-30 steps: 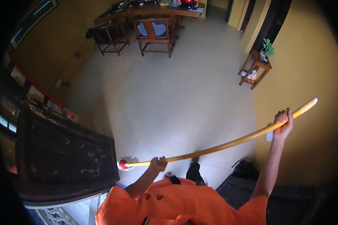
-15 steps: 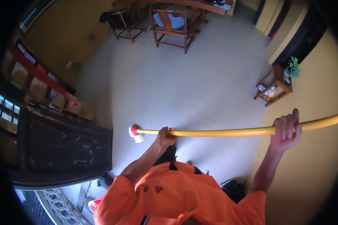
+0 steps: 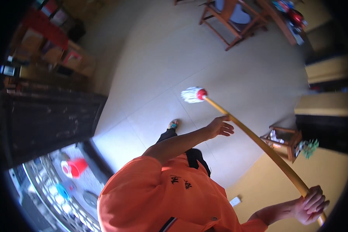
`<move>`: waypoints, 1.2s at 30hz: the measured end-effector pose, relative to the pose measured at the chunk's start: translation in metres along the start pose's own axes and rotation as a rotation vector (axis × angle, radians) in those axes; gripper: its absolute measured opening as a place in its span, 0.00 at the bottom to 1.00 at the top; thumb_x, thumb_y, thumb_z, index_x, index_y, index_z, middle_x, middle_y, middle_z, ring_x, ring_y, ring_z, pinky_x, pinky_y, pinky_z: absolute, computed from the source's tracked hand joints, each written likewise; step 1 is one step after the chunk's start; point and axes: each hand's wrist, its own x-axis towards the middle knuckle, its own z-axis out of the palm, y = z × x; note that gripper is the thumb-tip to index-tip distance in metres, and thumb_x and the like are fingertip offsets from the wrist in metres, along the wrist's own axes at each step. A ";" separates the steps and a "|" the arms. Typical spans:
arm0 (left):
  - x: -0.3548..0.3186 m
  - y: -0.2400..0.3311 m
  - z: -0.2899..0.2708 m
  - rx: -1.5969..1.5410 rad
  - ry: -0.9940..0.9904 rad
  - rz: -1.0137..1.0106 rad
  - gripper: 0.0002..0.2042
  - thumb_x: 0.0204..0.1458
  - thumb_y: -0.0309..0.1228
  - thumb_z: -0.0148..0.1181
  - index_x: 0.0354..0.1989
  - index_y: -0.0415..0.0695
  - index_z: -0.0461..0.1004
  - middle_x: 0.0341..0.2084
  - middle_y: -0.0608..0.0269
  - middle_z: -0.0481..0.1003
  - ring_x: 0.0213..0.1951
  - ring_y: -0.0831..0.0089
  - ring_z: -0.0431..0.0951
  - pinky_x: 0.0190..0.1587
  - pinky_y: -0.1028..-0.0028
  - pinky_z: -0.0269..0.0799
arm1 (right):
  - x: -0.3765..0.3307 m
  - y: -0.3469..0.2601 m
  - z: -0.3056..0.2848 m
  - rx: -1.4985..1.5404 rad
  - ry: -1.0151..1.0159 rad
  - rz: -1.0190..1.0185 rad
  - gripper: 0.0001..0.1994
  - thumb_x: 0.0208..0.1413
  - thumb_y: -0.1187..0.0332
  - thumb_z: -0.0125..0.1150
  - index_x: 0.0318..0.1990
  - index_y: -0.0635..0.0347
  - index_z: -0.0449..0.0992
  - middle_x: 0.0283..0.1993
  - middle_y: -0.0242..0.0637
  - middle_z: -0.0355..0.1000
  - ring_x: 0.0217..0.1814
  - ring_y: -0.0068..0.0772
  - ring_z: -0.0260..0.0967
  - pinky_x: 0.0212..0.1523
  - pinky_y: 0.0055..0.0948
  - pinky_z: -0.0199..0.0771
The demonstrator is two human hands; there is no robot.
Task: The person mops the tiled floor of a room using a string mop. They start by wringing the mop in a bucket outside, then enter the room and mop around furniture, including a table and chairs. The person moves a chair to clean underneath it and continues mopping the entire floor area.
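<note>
A mop (image 3: 255, 137) with a long yellow wooden handle runs diagonally from the middle of the view down to the lower right. Its white strand head (image 3: 192, 94), joined by a red collar, hangs over the tiled floor and is slightly blurred. My right hand (image 3: 311, 205) is wrapped round the handle near its lower right end. Further up, close to the mop head, my left hand (image 3: 220, 127) lies beside the handle with its fingers stretched apart. The left thumb touches or nearly touches the wood; its grip is loose.
A wooden chair (image 3: 230, 21) stands at the far side, near a table edge. Along the right wall is a small wooden stand (image 3: 284, 143) with a plant. A dark door panel (image 3: 50, 123) is at left; beyond the threshold sits a red bucket (image 3: 77, 167).
My view has turned. The mop has swung from nearly level to a steep diagonal, its head farther off. My left hand has loosened from the handle; the right still grips it, lower down.
</note>
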 end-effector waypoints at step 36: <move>0.076 -0.332 -0.055 -0.113 1.505 0.164 0.14 0.47 0.40 0.46 0.35 0.48 0.76 0.35 0.52 0.75 0.40 0.54 0.75 0.41 0.61 0.71 | 0.091 0.524 -0.184 -0.230 -0.764 0.976 0.03 0.54 0.73 0.53 0.32 0.62 0.66 0.20 0.26 0.53 0.23 0.17 0.51 0.29 0.20 0.58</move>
